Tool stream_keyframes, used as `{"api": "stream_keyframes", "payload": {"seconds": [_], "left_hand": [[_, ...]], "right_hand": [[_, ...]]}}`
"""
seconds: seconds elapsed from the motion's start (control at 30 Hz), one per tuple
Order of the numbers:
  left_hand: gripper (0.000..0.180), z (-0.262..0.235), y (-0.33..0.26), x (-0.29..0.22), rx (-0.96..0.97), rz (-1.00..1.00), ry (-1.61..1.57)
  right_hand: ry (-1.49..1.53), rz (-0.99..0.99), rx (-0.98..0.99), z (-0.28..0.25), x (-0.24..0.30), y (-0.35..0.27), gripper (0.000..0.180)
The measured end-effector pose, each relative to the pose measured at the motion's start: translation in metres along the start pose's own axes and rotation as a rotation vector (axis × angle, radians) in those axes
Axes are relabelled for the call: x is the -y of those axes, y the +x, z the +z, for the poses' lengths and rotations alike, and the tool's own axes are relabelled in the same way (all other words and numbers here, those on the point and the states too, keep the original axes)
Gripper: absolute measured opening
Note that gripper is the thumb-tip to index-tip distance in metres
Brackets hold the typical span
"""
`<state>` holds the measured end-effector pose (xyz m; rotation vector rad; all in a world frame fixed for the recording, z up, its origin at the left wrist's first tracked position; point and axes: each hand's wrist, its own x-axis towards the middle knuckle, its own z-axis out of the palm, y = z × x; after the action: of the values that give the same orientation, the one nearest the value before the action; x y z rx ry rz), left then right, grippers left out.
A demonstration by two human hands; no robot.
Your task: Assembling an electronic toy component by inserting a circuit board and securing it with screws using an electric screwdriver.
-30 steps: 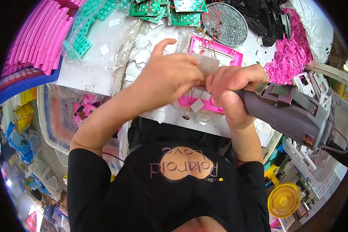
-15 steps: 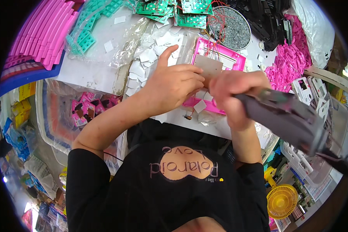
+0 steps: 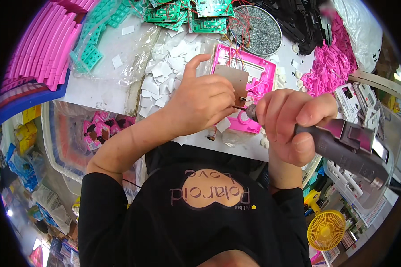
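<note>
My right hand [image 3: 294, 124] is wrapped around a dark grey electric screwdriver [image 3: 345, 153], whose bit points left. The bit's tip meets the fingers of my left hand [image 3: 202, 104] at the lower edge of a brown circuit board [image 3: 234, 81]. Those fingers are curled together with the thumb raised; whatever they pinch is hidden. The board lies tilted over a pink plastic housing [image 3: 265, 69], with thin red wires running up from it. A white paper square [image 3: 223, 124] and a small wired part [image 3: 211, 137] are beside the housing.
White paper squares [image 3: 167, 73] lie left of the housing. Behind are green circuit boards [image 3: 207, 24] and a round tray of screws [image 3: 267, 33]. Pink loops [image 3: 329, 71] and black parts [image 3: 298, 26] are at right, pink panels [image 3: 47, 42] at far left. A yellow fan [image 3: 326, 229] stands lower right.
The screwdriver and my right hand have drawn back to the right and turned, so the bit now shows. More of the circuit board is visible. The whole view has shifted slightly.
</note>
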<state>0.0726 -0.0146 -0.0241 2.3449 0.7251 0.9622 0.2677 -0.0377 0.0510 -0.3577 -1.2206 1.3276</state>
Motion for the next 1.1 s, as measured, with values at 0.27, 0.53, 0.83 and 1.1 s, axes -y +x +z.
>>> {"api": "stream_keyframes", "payload": {"seconds": [0.27,0.53,0.83,1.1], "left_hand": [[0.015,-0.019,0.010,0.016,-0.057,-0.146,0.114],[0.018,-0.010,0.005,0.011,-0.070,-0.146,0.026],[0.013,0.000,-0.002,0.002,-0.079,-0.166,0.078],[0.007,-0.001,-0.001,-0.001,-0.092,-0.279,-0.026]], "right_hand": [[-0.152,-0.101,-0.114,-0.030,-0.027,0.012,0.026],[-0.333,-0.066,-0.051,-0.031,-0.041,0.014,0.025],[-0.243,-0.075,0.031,-0.028,-0.025,0.030,0.027],[-0.162,-0.014,0.104,-0.006,-0.004,0.029,0.029]]}}
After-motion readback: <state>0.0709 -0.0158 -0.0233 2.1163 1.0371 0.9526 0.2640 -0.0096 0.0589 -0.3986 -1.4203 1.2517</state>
